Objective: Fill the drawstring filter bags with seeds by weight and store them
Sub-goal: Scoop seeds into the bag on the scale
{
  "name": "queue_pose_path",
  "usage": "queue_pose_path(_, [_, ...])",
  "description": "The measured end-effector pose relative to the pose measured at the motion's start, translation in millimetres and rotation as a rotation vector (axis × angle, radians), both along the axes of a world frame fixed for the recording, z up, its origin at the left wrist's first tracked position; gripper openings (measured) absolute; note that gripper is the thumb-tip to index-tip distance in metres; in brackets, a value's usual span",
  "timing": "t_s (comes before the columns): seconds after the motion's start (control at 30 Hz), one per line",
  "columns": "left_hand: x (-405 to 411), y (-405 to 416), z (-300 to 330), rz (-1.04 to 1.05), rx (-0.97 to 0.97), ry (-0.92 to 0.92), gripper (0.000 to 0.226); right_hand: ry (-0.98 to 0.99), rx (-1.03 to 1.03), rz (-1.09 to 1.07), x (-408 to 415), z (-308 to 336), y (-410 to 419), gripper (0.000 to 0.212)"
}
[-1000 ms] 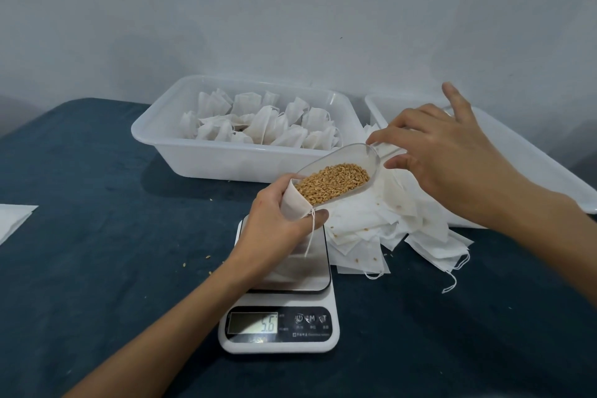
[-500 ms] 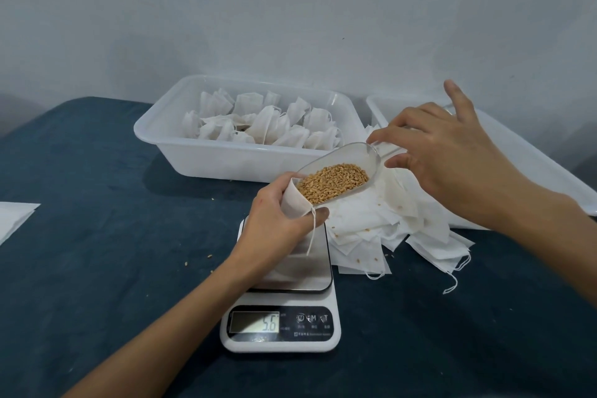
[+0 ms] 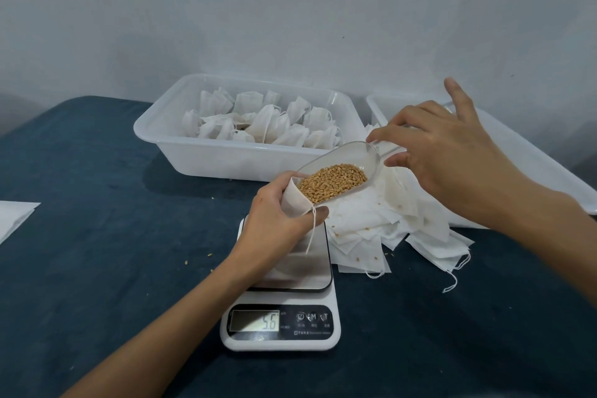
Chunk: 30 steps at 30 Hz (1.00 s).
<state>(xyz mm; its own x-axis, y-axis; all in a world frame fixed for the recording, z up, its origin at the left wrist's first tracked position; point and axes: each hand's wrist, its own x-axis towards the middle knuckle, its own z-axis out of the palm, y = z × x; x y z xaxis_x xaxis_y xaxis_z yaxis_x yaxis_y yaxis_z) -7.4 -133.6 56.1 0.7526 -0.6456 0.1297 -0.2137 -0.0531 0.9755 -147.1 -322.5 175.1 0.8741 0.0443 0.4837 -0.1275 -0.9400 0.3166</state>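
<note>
My left hand (image 3: 277, 223) grips a white drawstring filter bag (image 3: 295, 202) over the steel pan of a kitchen scale (image 3: 290, 271); the bag's mouth faces up and its string hangs down. My right hand (image 3: 445, 152) pinches the handle of a clear plastic scoop (image 3: 342, 168), tilted with its lip in the bag's mouth. Golden seeds (image 3: 332, 184) fill the scoop's lower half. The scale's display (image 3: 269, 321) reads 5.6.
A white tub (image 3: 200, 152) with several filled, tied bags stands behind the scale. A heap of flat empty bags (image 3: 381, 229) lies right of the scale, before a second white tray (image 3: 549, 171). Loose seeds dot the dark blue table (image 3: 97, 252). White paper (image 3: 13, 216) lies far left.
Almost nothing differs: both hands keep their hold and the scoop stays tilted at the bag's mouth. The display still reads 5.6.
</note>
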Motion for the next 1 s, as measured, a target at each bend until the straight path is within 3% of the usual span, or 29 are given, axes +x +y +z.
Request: queue_pose_path(1.0, [0.0,-0.7,-1.0,-0.018,-0.019,0.004,0.048,-0.002,-0.008,-0.004,-0.7,0.9,0.6,0.032])
